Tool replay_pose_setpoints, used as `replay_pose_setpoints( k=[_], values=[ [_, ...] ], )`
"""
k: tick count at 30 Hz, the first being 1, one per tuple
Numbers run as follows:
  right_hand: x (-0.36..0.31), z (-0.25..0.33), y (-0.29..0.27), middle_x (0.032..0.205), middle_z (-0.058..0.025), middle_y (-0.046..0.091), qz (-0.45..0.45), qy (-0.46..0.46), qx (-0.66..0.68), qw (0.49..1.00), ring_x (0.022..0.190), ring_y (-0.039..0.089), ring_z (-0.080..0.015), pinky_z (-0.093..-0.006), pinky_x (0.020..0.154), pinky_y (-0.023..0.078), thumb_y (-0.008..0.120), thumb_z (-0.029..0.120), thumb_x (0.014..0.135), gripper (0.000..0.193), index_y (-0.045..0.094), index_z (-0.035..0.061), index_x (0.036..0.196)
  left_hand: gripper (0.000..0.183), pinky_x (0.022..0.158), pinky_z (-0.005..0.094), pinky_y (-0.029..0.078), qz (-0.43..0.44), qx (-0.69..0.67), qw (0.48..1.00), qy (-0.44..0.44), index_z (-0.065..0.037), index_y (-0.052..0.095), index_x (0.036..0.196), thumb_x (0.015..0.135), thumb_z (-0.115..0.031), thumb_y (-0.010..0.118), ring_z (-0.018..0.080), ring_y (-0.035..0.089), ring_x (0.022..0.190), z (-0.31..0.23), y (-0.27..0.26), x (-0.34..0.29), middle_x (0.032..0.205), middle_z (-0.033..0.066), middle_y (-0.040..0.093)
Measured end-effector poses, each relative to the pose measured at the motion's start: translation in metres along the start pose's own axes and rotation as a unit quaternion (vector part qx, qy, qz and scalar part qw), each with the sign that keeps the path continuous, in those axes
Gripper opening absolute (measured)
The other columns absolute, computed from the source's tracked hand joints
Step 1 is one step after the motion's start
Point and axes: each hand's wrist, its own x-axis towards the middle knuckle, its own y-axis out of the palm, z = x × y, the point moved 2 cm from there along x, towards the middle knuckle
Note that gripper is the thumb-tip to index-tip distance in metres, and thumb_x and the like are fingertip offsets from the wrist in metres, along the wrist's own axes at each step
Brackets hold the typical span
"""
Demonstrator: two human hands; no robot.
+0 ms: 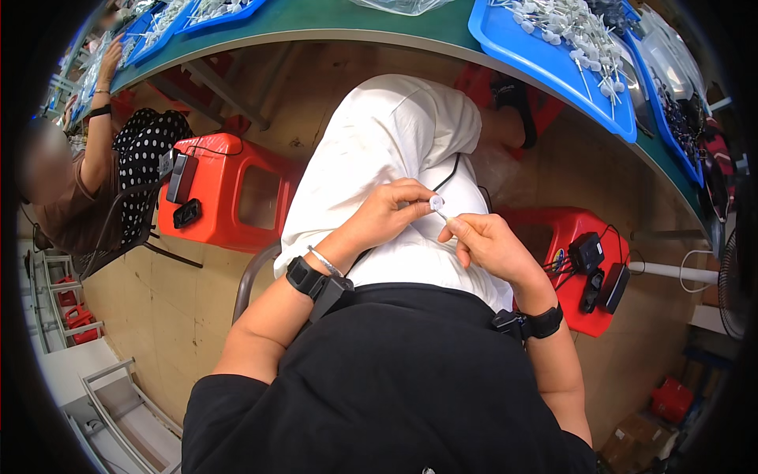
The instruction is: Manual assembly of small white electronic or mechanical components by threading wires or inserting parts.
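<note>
Black shirt (426, 379), white piece (437, 203) in left hand (380, 215) and right hand (496, 249) between red stools (212, 225).

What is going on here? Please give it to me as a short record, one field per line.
Left hand: the left hand pinches the round end of a small white piece
Right hand: the right hand grips its thin end
Place: over the lap, in white trousers
Wrists: a black band on each
Table: a green table ahead, with a blue tray of white parts at right
Stools: one red stool on each side, carrying black devices
Nearby: another person, seated at left
</note>
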Motion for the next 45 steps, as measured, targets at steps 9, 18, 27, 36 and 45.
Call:
replay_pose_setpoints(
  k=[9, 18, 27, 36, 45],
  values=[
    [0.000, -0.001, 0.000, 0.055, 0.0013, 0.054, 0.000, 0.000, 0.006, 1.000, 0.053, 0.047, -0.0055, -0.0252, 0.054, 0.039, 0.050, 0.029, 0.106, 0.037, 0.071, 0.0005, 0.093, 0.017, 0.077, 0.0271, 0.049, 0.000, -0.003, 1.000, -0.014, -0.002, 0.074, 0.109, 0.094, -0.009, 0.067, 0.0147, 0.064, 0.087, -0.003, 0.000, 0.000, 0.097, 0.0077, 0.070],
    [0.000, -0.003, 0.000, 0.055, 0.0024, 0.052, -0.015, -0.017, -0.009, 1.000, 0.052, 0.046, -0.0051, -0.0253, 0.053, 0.039, 0.052, 0.028, 0.106, 0.035, 0.071, 0.0019, 0.091, 0.017, 0.079, 0.0276, 0.050, -0.001, -0.008, 1.000, -0.021, -0.001, 0.073, 0.109, 0.094, -0.008, 0.067, 0.0150, 0.064, 0.089, -0.001, 0.000, 0.001, 0.098, 0.0075, 0.070],
    [-0.001, 0.002, 0.005, 0.053, 0.0025, 0.045, -0.083, -0.103, -0.132, 0.982, 0.050, 0.041, -0.0042, -0.0266, 0.048, 0.035, 0.054, 0.019, 0.104, 0.027, 0.070, 0.0018, 0.091, 0.017, 0.080, 0.0271, 0.049, 0.005, -0.021, 0.999, -0.033, -0.001, 0.073, 0.109, 0.096, -0.008, 0.065, 0.0144, 0.063, 0.089, 0.000, 0.000, 0.000, 0.097, 0.0074, 0.070],
    [0.001, 0.003, 0.008, 0.062, -0.0153, 0.058, -0.193, -0.261, -0.303, 0.896, 0.052, 0.059, -0.0332, -0.0404, 0.048, 0.044, 0.066, 0.020, 0.096, 0.017, 0.064, 0.0045, 0.089, 0.016, 0.079, 0.0261, 0.048, 0.007, -0.037, 0.998, -0.045, 0.000, 0.073, 0.108, 0.096, -0.008, 0.065, 0.0124, 0.061, 0.087, -0.002, 0.000, 0.000, 0.096, 0.0064, 0.069],
    [0.000, 0.002, 0.011, 0.063, -0.0124, 0.061, -0.232, -0.320, -0.404, 0.825, 0.050, 0.059, -0.0293, -0.0392, 0.046, 0.044, 0.068, 0.018, 0.093, 0.018, 0.058, 0.0056, 0.084, 0.016, 0.076, 0.0245, 0.048, 0.005, -0.056, 0.997, -0.058, 0.000, 0.073, 0.109, 0.096, -0.007, 0.065, 0.0093, 0.060, 0.086, 0.000, 0.003, 0.000, 0.098, 0.0041, 0.067]
  ],
)
